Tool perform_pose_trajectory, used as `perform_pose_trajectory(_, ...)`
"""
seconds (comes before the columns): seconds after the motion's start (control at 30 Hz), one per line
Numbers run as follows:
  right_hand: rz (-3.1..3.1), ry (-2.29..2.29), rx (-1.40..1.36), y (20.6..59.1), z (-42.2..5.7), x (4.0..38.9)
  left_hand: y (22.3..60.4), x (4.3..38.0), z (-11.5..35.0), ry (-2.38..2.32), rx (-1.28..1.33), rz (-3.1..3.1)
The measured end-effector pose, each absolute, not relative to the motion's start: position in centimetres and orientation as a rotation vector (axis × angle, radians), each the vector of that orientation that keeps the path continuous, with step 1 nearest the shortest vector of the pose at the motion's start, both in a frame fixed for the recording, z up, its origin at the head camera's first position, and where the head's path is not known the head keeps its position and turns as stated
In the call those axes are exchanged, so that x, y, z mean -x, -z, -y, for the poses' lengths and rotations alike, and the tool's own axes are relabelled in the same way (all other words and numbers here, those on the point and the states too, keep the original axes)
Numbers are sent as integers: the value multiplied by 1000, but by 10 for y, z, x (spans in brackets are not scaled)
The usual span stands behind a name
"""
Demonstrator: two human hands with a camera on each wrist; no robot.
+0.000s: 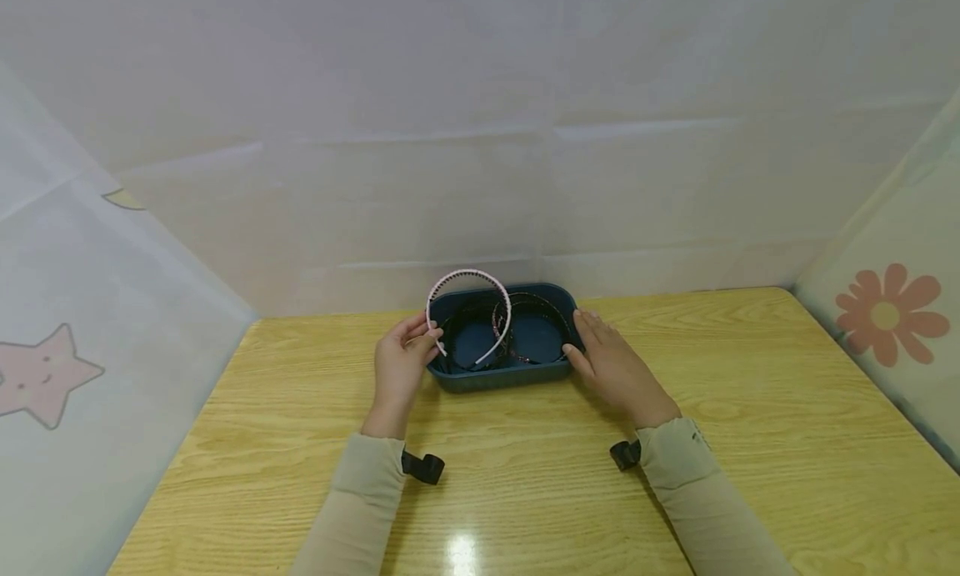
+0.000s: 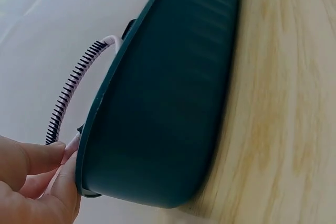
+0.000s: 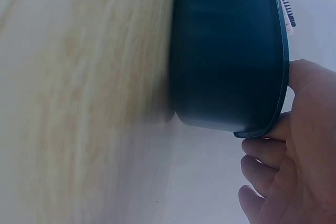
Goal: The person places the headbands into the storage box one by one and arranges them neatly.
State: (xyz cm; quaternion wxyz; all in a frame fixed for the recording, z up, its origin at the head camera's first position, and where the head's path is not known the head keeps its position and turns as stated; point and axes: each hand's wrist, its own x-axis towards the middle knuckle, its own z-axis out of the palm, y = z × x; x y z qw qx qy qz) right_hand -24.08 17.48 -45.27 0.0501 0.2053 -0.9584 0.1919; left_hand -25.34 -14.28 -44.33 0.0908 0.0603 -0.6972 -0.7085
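Observation:
A dark teal plastic bin [image 1: 498, 382] stands on the table with several headbands inside. My left hand [image 1: 402, 361] is at the bin's left end and pinches a pale pink headband [image 1: 468, 273] between thumb and fingers. Black comb teeth line the inside of this headband [image 2: 72, 85], which stands upright, its arch above the rim. Dark headbands [image 1: 540, 301] lie in the bin behind and beside it. At the right end my right hand [image 1: 617, 366] holds the bin, its thumb at the rim [image 3: 286, 72] and its fingers under the end lip.
The bin stands near the back edge of a wood-grain table [image 1: 517, 493]. A pale cloth wall [image 1: 495, 142] rises right behind it. Side panels bear a pink star [image 1: 47, 376] on the left and an orange flower [image 1: 891, 313] on the right. Each wrist carries a black camera mount [image 1: 423, 468].

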Motion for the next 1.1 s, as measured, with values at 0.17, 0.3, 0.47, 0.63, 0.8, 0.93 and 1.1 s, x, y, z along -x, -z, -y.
perform_pose_trajectory(0.17,2936,-596,-615,451,-175,240,442,251,140,1920,-128,2172)
perform_pose_trajectory(0.3,2925,-596,-622,451,-175,240,441,250,137,1761,-109,2225)
perform_pose_trajectory(0.47,2925,-610,-623,452,-175,241,440,247,136,1578,-105,2293)
perform_pose_trajectory(0.63,2927,-608,-626,453,-175,242,440,245,135,1465,-86,2328)
perform_pose_trajectory(0.8,2929,-610,-626,454,-175,242,441,243,135,1386,-42,2323)
perform_pose_trajectory(0.93,2929,-611,-629,453,-175,241,441,242,136,1354,-23,2318)
perform_pose_trajectory(1.1,2934,-609,-632,453,-174,241,440,242,138,1332,-14,2318)
